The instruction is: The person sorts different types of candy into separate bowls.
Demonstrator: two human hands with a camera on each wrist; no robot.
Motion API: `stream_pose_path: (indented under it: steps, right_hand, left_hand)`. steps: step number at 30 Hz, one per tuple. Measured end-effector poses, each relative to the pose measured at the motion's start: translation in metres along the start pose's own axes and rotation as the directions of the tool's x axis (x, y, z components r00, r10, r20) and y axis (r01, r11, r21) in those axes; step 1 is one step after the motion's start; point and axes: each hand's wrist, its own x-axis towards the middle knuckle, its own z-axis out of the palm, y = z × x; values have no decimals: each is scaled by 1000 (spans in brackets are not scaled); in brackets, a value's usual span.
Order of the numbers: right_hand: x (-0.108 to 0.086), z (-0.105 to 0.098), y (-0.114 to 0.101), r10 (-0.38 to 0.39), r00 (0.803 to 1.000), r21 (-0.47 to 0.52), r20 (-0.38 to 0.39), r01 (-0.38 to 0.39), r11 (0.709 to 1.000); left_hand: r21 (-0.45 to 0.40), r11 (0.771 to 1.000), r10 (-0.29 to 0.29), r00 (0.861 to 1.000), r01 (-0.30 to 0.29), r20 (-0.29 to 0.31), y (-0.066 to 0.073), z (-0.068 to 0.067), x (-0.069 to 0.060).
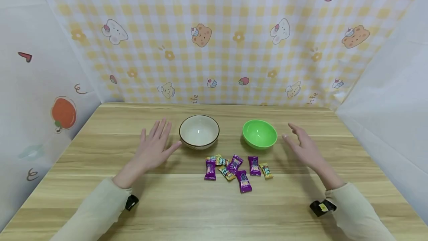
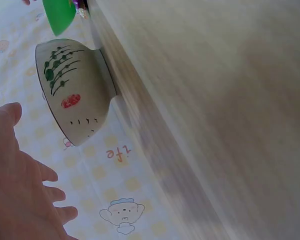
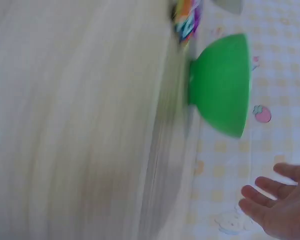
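My left hand [image 1: 151, 151] is spread with straight fingers just left of a white bowl [image 1: 199, 131] with a dark rim; it holds nothing. The left wrist view shows green and red painting on that bowl's outside [image 2: 72, 92]. To the right, my right hand [image 1: 305, 148] is held out beside a small green bowl [image 1: 259, 134], thumb and fingers apart, with nothing in it. In front of the bowls lie several wrapped candies: purple ones such as the purple candy [image 1: 243, 181], and smaller yellow-green ones such as the yellow candy [image 1: 266, 170].
Everything stands on a wood-grain table [image 1: 187, 211]. A yellow checked cloth [image 1: 220, 62] with cartoon prints hangs behind its far edge. White sheets [image 1: 394, 81] close off both sides. Each wrist wears a black strap [image 1: 323, 208].
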Motion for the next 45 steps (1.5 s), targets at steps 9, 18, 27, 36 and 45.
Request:
stream_pose_path:
  steps: [9, 18, 27, 36, 45]
  right_hand:
    - [-7, 3, -19, 242, 946, 580, 217, -324, 747]
    - [-12, 13, -24, 264, 899, 669, 350, -437, 601]
    - [-18, 31, -23, 256, 862, 646, 438, -500, 577]
    - [-11, 50, -33, 271, 858, 534, 436, -489, 690]
    - [-8, 67, -42, 246, 879, 457, 408, -430, 778]
  left_hand:
    - [-25, 1000, 13, 1000, -13, 7, 9, 1, 12]
    - [-30, 999, 32, 999, -32, 23, 13, 7, 22]
    - [-44, 998, 35, 997, -32, 64, 14, 10, 28]
    - [-46, 999, 20, 996, -16, 90, 13, 14, 29]
    - [-68, 998, 14, 993, -7, 114, 14, 15, 29]
